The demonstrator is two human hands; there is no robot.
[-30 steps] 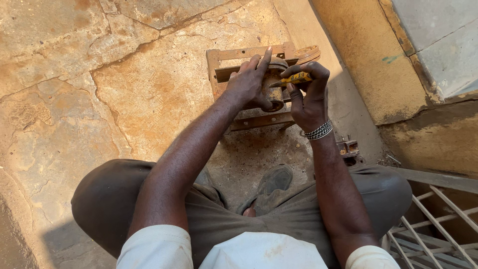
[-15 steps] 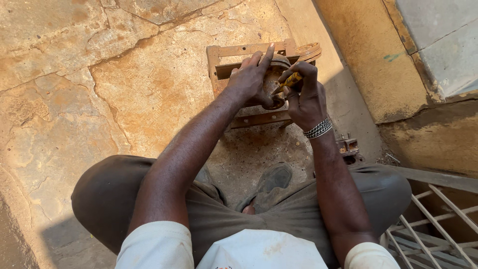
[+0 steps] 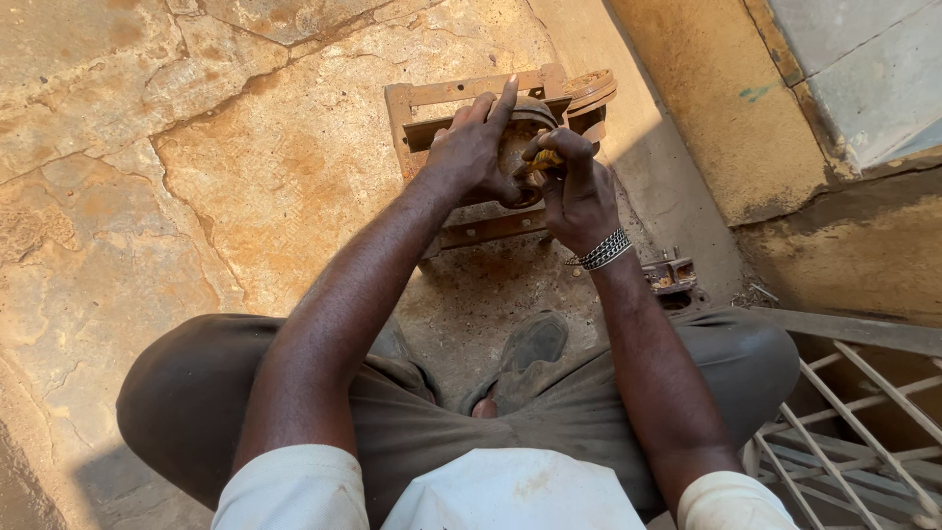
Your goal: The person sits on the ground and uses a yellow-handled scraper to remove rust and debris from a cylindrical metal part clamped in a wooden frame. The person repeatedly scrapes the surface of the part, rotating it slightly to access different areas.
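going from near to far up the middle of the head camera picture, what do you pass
White shirt → dark trousers → worn shoe → left hand and right hand on the rusty framed mechanism → cracked stone floor.

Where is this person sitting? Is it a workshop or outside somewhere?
Probably an outdoor work spot on the ground, in sunlight. The floor is cracked stone slabs, a rusty metal frame sits before both hands, and a metal grille lies beside a yellowish wall.

No packages, labels, signs or screens show anywhere (only bare stone and rusty metal).
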